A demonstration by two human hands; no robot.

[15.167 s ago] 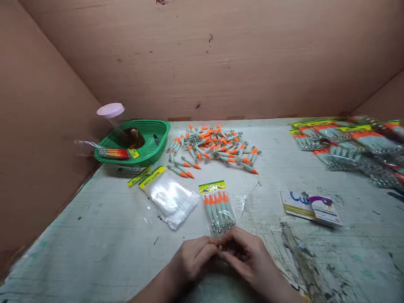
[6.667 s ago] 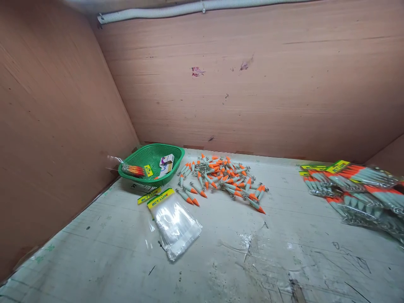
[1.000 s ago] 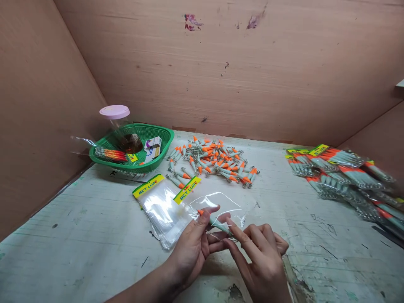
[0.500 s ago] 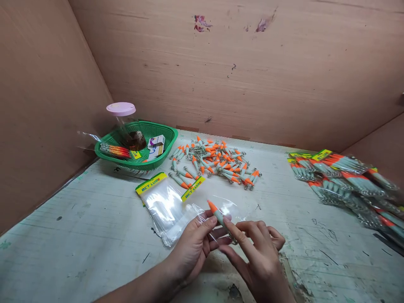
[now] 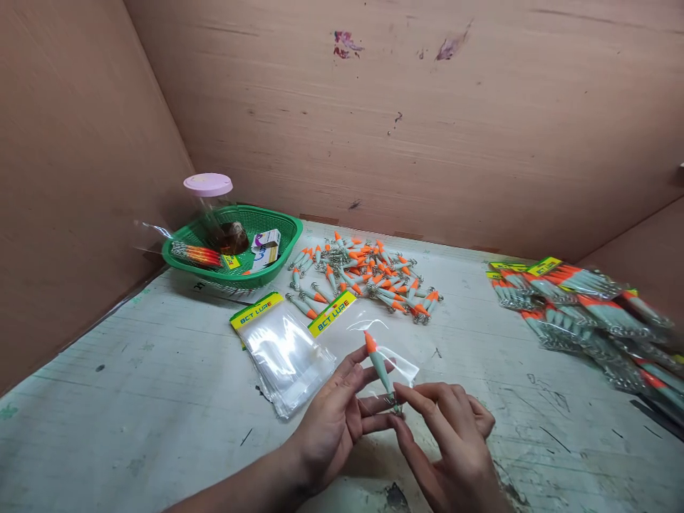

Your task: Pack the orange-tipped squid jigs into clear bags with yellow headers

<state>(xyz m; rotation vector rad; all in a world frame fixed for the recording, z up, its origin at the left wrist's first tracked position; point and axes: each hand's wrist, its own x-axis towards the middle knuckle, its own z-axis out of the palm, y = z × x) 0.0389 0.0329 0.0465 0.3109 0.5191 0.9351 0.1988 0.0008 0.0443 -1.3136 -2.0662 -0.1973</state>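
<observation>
An orange-tipped, pale green fishing lure point(image 5: 379, 367) stands tilted over my left hand, its tip pointing up and away. My right hand point(image 5: 449, 434) pinches its hooked lower end between thumb and forefinger. In my left hand point(image 5: 334, 420) is a clear plastic bag point(image 5: 409, 367) with a yellow "BCT LURE" header. The left fingers spread behind the bag and lure. Whether the lure is inside the film I cannot tell. Left of this hand lies a stack of similar clear bags point(image 5: 283, 356) with yellow headers.
A heap of loose lures point(image 5: 368, 274) with metal hooks lies ahead. At the back left, a green basket point(image 5: 291, 246) holds a pink-lidded jar point(image 5: 208, 185), a small box and packed lures. Several filled lure packs point(image 5: 582, 306) are piled at right. Wooden panels point(image 5: 395, 157) enclose the table.
The lure has turned more upright and shifted slightly right. My right fingers have slid from its body down to the hooked end. The bag's yellow header now shows more fully.
</observation>
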